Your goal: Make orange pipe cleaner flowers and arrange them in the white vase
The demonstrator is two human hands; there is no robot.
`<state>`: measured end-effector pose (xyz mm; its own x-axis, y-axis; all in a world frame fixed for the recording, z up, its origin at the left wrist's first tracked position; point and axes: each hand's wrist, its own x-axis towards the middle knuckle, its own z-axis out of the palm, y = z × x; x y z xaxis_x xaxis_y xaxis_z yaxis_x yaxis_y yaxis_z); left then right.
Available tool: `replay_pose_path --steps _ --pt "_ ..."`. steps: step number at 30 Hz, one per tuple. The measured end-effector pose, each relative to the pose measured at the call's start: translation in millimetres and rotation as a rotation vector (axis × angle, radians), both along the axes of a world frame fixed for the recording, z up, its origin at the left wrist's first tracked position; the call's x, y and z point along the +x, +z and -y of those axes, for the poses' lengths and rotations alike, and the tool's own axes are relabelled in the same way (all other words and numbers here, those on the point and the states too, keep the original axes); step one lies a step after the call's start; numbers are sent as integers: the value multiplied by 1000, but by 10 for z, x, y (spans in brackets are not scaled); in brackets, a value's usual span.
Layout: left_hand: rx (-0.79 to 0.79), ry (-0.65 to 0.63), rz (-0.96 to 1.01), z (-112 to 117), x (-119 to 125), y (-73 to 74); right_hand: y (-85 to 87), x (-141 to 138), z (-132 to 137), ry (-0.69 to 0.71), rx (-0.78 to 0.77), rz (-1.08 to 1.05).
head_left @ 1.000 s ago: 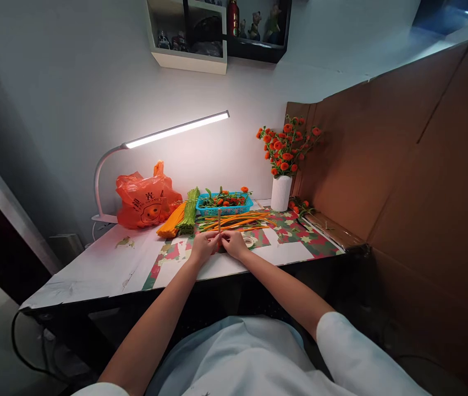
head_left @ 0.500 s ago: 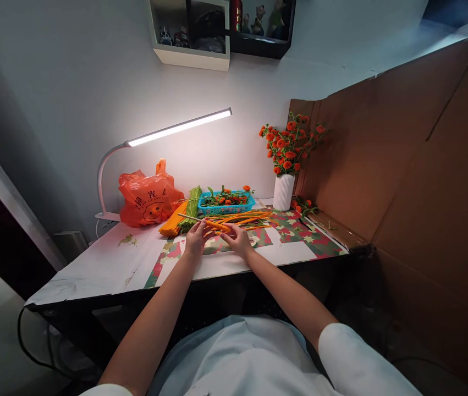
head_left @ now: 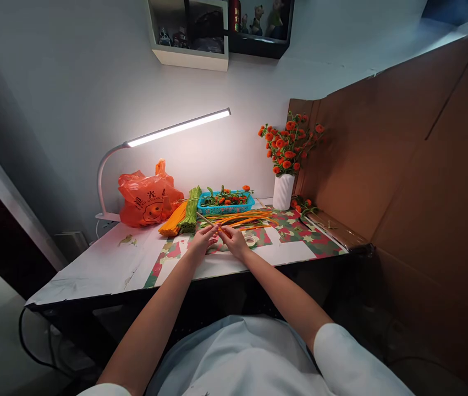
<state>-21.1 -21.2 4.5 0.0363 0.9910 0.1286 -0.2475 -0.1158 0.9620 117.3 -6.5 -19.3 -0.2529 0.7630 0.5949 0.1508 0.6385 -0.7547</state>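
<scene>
My left hand (head_left: 203,242) is closed around a thin stick (head_left: 205,220), whose bare end points up and to the left. A bit of orange pipe cleaner (head_left: 219,231) shows between my hands, and the fingers of my right hand (head_left: 235,242) are pinched on it. Most of that piece is hidden by my fingers. Loose orange and green pipe cleaners (head_left: 254,219) lie just beyond. Near my right fingers is a roll of tape (head_left: 251,241). An orange bundle (head_left: 173,221) and a green bundle (head_left: 192,208) of pipe cleaners lie to the left.
A blue basket (head_left: 226,209) of orange flowers and green stems stands at the back. Right of it is a white ribbed vase (head_left: 284,192) with orange flowers. An orange plastic bag (head_left: 147,198) sits under a lit lamp (head_left: 180,127). Cardboard (head_left: 402,148) walls the right side.
My hands have drawn closer together. The stick has turned to a steeper tilt, its bare end shifting right, and the orange coil on it is now mostly covered by my fingers.
</scene>
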Motion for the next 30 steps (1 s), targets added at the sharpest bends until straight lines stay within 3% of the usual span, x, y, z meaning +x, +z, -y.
replay_pose_path --steps 7,16,19,23,30 --pt "45 166 4 -47 13 -31 58 3 50 -171 5 189" --pt "41 268 184 -108 -56 -17 77 5 73 -236 7 281" --pt "32 394 326 -132 -158 3 62 37 64 -256 -7 291" --pt "-109 549 414 -148 -215 14 53 85 45 -323 -28 230" --pt "-338 66 163 -114 -109 -20 61 138 42 -422 -41 170"
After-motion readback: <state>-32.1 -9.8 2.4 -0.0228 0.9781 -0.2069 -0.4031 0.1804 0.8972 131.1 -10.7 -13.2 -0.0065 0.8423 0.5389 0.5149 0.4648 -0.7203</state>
